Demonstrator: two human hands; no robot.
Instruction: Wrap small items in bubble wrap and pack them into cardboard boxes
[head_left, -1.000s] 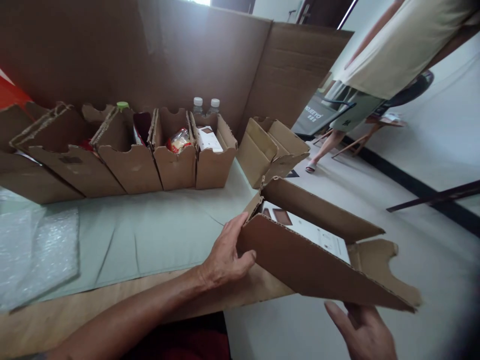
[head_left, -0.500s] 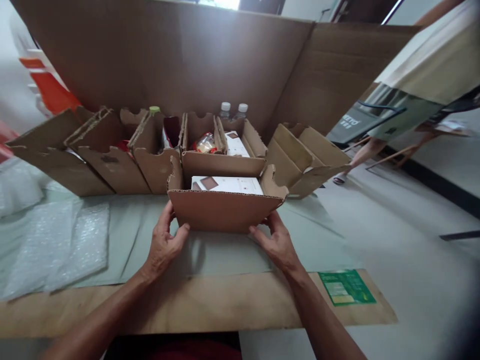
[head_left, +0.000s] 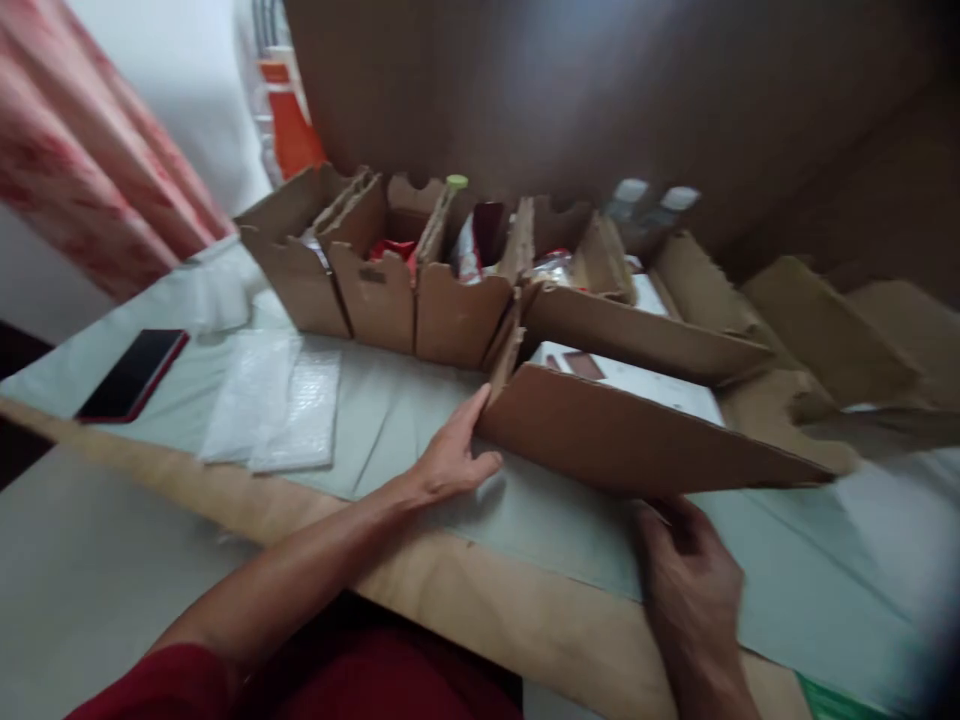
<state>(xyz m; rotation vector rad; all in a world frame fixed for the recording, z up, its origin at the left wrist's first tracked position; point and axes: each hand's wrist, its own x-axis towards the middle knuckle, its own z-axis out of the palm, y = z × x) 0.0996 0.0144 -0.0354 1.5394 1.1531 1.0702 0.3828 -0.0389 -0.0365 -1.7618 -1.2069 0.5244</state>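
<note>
cardboard box (head_left: 630, 445) (open-topped) held by both hands.

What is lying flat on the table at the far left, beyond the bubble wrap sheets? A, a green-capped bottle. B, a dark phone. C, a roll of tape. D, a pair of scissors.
B: a dark phone with a reddish edge lies flat on the table cover, left of the bubble wrap sheets.
</note>
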